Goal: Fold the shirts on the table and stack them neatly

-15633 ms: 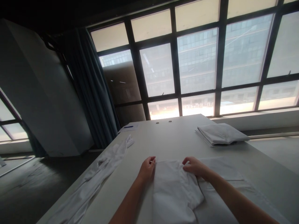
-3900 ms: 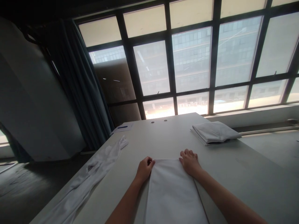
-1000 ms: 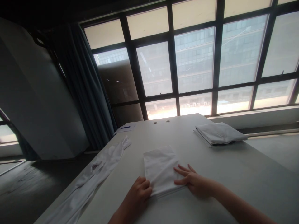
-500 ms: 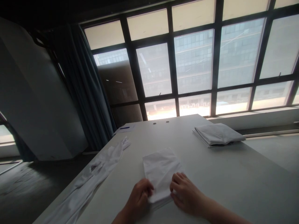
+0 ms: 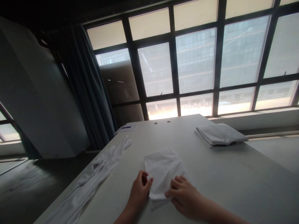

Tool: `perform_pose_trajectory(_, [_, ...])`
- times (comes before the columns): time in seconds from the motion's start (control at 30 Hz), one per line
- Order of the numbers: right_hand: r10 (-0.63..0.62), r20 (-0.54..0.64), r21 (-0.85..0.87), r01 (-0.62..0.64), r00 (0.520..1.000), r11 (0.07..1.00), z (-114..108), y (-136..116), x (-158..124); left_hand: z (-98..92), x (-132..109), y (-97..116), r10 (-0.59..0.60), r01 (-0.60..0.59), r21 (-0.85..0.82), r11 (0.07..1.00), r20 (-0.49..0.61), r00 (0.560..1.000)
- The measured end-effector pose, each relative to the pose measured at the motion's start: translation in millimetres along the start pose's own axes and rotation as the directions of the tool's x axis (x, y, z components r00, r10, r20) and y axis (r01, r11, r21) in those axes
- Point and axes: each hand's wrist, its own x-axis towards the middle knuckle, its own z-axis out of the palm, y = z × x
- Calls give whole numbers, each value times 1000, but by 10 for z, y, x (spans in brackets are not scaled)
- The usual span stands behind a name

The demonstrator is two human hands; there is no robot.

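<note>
A folded white cloth (image 5: pixel 161 169) lies in front of me on the table, its layers showing at the near edge. At its left edge is my left hand (image 5: pixel 139 188), fingers curled and thumb against the fabric, closed on that side. Over the near right part, my right hand (image 5: pixel 184 193) has its fingers bent and closed on the cloth, thumb and fingertips pressed to the top layer. My right hand hides the near right corner.
A stack of folded white cloth (image 5: pixel 220 133) rests at the table's right side. Along the left edge stretches a crumpled white cloth (image 5: pixel 102 168). Farther back, a blue pen (image 5: pixel 126 127) lies on paper. The white table (image 5: pixel 233 180) ends before large windows.
My left hand has moved slightly up along the cloth's left edge. My right hand's fingers have shifted a little left and down on the cloth. The view has shifted slightly.
</note>
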Motion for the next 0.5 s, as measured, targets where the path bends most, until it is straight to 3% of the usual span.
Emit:
perform_pose_trajectory(0.27, [-7,8,-4,7,1000,1000,-12,-3,8,-74,109,-53,-3,-8,-155,988,-73,997])
perform_pose_trajectory(0.4, [-2,22,5,2,1000,1000,-27,-6,3,-49,119,-107,46,-49,-49,998,-50,998])
perform_pose_trajectory(0.5, [-16,30,-2,16,999,1000,-20,-2,-7,-66,53,-27,191,-175,111,978,-154,970])
